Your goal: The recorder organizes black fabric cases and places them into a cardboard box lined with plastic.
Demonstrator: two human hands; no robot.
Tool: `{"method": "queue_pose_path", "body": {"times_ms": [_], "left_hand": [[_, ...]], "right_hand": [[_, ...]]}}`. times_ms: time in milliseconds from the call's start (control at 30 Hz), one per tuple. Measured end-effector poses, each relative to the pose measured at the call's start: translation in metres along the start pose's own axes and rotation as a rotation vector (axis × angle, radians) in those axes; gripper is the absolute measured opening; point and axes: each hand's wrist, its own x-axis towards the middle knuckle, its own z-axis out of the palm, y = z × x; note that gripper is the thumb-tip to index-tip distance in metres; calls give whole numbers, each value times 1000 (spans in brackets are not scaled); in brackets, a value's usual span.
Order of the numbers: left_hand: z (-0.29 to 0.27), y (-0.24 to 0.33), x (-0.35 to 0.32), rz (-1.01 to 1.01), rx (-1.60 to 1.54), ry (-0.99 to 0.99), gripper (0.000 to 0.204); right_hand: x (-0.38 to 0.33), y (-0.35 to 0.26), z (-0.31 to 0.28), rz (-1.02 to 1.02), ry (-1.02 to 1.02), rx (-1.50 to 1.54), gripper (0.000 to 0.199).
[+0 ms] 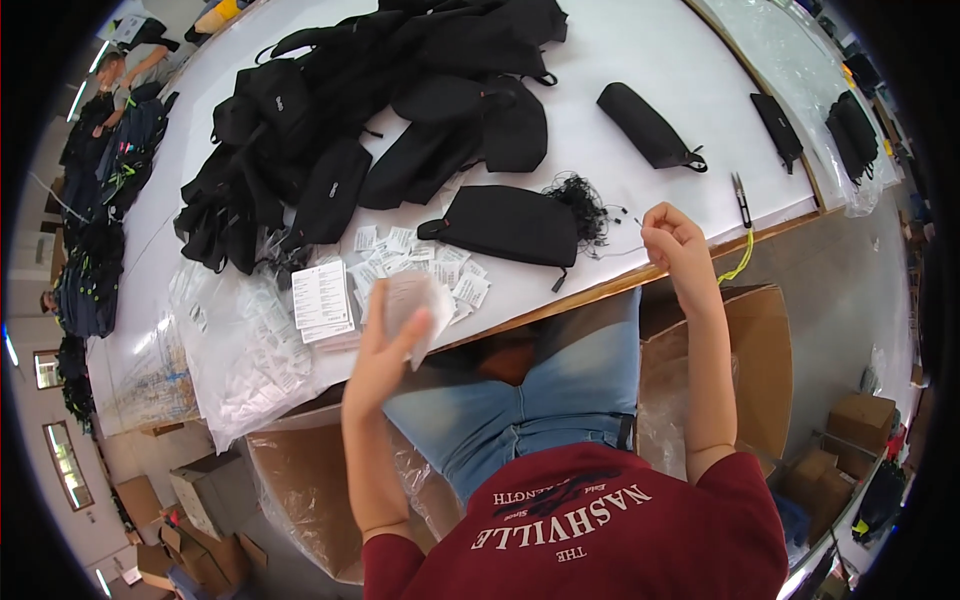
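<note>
My left hand [378, 348] grips a white printed card [412, 298] over the table's near edge; whether it is a single card or several I cannot tell. Beside it lies a stack of white printed cards [322, 300], with loose small white labels [440, 262] spread behind. To the right, my right hand [676, 250] is raised at the edge, thumb and fingers pinched together; what they hold, if anything, is too small to make out. Between the hands a black zip pouch [508, 228] lies flat, and a tangle of thin black strings [582, 208] rests against its right end.
A big heap of black pouches [400, 110] covers the back left. Another pouch [645, 125] and thread snips [740, 202] with a yellow cord lie right. A clear bag of labels [255, 360] hangs over the left edge. Cardboard boxes [755, 350] stand below. Someone works far left.
</note>
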Motion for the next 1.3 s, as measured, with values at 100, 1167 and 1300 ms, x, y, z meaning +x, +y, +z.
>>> {"method": "queue_pose_path", "body": {"times_ms": [100, 1167, 1300], "left_hand": [[50, 23, -8, 111, 11, -186, 55], [102, -7, -18, 465, 156, 251, 12], [94, -1, -23, 437, 60, 111, 10]], "right_hand": [[-22, 7, 32, 52, -83, 223, 6], [-50, 24, 112, -239, -4, -288, 8], [-51, 23, 104, -212, -90, -138, 9]]}}
